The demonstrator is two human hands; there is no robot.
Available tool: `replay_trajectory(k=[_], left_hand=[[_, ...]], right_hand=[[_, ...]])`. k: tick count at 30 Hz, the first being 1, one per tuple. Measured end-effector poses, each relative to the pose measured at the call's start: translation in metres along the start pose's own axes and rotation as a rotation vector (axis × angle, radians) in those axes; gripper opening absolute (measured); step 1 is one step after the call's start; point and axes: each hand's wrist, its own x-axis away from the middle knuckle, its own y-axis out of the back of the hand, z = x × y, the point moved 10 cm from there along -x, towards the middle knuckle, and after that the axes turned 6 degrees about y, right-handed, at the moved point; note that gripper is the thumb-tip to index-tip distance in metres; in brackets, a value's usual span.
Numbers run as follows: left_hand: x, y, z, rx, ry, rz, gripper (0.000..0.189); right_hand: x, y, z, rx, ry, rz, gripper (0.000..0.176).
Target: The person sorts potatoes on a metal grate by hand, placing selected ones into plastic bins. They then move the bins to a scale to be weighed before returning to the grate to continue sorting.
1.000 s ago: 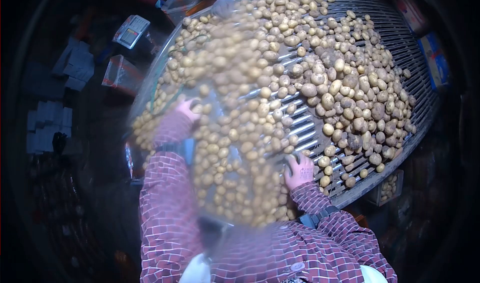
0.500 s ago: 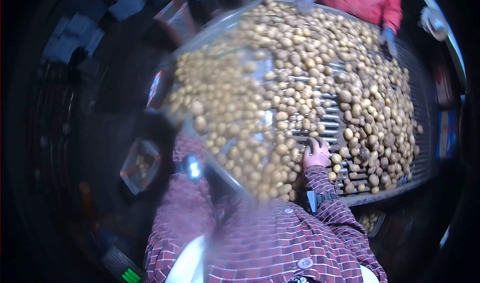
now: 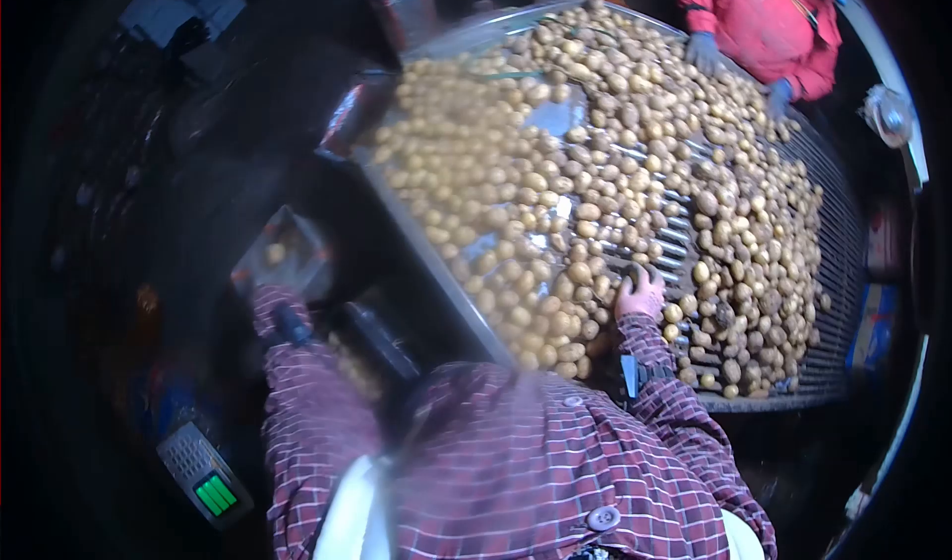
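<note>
At the near edge of the slatted counter (image 3: 838,233), the person's right hand (image 3: 641,298) is resting on the bars. Its fingers (image 3: 650,280) are curling shut over a dark potato (image 3: 631,277). That potato is sitting just beside the near right fringe of the potato heap (image 3: 595,164), touching the pale ones around it. The heap is covering most of the counter, from the far end down to the near rim. Its left half is showing blurred, as if through a clear sheet.

The left sleeve (image 3: 297,382), red check, is reaching out to the near left into shadow. The left hand is lost in the dark past the cuff, so I cannot tell how its fingers are set. A clear bag (image 3: 288,253) with a potato or two inside is lying just beyond that cuff.

A scale (image 3: 203,476) with a green display is sitting at the near left, well apart from the counter.

At the far right a co-worker in a red jacket (image 3: 759,15) is leaning over the heap. Both gloved hands (image 3: 704,53) are touching the potatoes there.
</note>
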Motion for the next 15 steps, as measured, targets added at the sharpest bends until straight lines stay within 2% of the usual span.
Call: replay_trajectory(k=[4, 6, 7, 8, 9, 10, 11, 13, 15], left_hand=[[-0.040, -0.037, 0.017, 0.975, 0.388, 0.104, 0.041], [-0.048, -0.065, 0.016, 1.433, 0.621, 0.172, 0.042], [-0.041, -0.064, -0.059, 1.398, 0.398, 0.234, 0.039], [-0.039, -0.073, -0.103, 1.153, 0.306, 0.190, 0.035], [-0.030, -0.082, -0.160, 0.932, 0.072, 0.181, 0.032], [-0.014, -0.098, -0.211, 0.875, 0.034, 0.267, 0.032], [0.007, -0.099, -0.266, 0.764, 0.060, 0.442, 0.040], [0.027, -0.142, -0.319, 0.458, -0.103, 0.502, 0.049], [0.038, -0.155, -0.360, 0.121, -0.272, 0.503, 0.052]], right_hand=[[0.000, -0.004, -0.003, -0.022, 0.038, -0.021, 0.030], [0.002, -0.008, -0.010, -0.017, -0.015, 0.000, 0.031], [0.002, -0.009, -0.011, -0.013, -0.020, 0.005, 0.032], [0.002, -0.011, -0.012, -0.022, -0.019, 0.017, 0.033], [0.002, -0.010, -0.011, -0.023, -0.024, 0.017, 0.032], [0.002, -0.009, -0.011, -0.028, -0.030, 0.020, 0.032], [0.002, -0.009, -0.011, -0.033, -0.036, 0.022, 0.032], [0.003, -0.005, -0.009, -0.027, -0.031, -0.013, 0.033], [0.002, -0.003, -0.007, -0.046, -0.044, 0.018, 0.033]])
